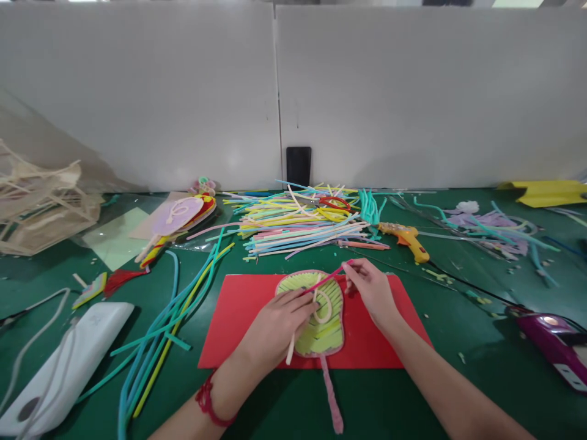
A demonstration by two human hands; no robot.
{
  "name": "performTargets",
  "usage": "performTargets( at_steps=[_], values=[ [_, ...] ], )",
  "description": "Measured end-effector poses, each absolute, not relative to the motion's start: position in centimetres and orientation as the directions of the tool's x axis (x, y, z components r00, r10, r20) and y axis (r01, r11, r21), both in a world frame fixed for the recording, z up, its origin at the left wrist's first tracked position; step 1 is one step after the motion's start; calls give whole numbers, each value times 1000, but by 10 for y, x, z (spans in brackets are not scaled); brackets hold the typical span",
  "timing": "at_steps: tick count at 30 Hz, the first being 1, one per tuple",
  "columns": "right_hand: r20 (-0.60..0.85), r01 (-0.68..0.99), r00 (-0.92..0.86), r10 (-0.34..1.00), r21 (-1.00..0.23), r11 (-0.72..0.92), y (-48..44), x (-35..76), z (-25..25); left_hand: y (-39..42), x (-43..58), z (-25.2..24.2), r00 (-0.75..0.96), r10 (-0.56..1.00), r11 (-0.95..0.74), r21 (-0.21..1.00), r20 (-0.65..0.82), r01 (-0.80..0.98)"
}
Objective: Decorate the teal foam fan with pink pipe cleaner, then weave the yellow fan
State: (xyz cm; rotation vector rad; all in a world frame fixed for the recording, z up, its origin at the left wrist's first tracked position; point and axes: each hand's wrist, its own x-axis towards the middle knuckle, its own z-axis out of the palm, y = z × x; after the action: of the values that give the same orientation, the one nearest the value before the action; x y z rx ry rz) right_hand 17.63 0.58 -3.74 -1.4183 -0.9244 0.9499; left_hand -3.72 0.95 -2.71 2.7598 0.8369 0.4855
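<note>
A green-and-yellow hand fan with a pink rim and pink handle lies on a red sheet. A cream pipe cleaner, bent into a loop, rests over the fan, passing beneath my left hand. Above the fan, a magenta pipe cleaner stretches slantwise between my hands. The thumb and fingertips of my right hand pinch its upper end. Its lower end meets my left fingers, which curl over the fan's left side and partly hide it.
Behind the red sheet lies a heap of coloured pipe cleaners. A yellow glue gun lies right of it. Long blue and green pipe cleaners and a white device are left; a purple device is right. A lilac fan lies back left.
</note>
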Motion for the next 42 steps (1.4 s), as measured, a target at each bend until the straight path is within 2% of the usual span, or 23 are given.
performTargets(
  at_steps=[4, 9, 12, 15, 23, 28, 34, 42],
  values=[
    [-72, -24, 310, 948, -997, -68, 7, 176, -37, 10, -38, -31, 784, 567, -818, 291, 253, 497],
    [-25, -269, 572, 820, -950, 158, 14, 191, -39, 12, -39, -30, 789, 573, -807, 318, 222, 497],
    [-84, -371, 607, 791, -909, 188, 17, 201, -39, 13, -40, -27, 789, 572, -804, 346, 226, 483],
    [-96, -374, 597, 797, -912, 171, 17, 204, -39, 14, -40, -24, 788, 575, -797, 369, 219, 479],
    [-43, -211, 516, 855, -974, 79, 13, 195, -42, 16, -40, -18, 813, 546, -807, 388, 204, 445],
    [0, -35, 428, 904, -999, 17, 13, 190, -43, 16, -40, -17, 749, 627, -750, 425, 215, 506],
    [37, 93, 360, 932, -996, 4, 10, 185, -38, 16, -40, -18, 801, 563, -812, 318, 204, 490],
    [56, 178, 329, 943, -984, -4, 4, 180, -33, 13, -39, -29, 761, 602, -794, 282, 242, 539]
  ],
)
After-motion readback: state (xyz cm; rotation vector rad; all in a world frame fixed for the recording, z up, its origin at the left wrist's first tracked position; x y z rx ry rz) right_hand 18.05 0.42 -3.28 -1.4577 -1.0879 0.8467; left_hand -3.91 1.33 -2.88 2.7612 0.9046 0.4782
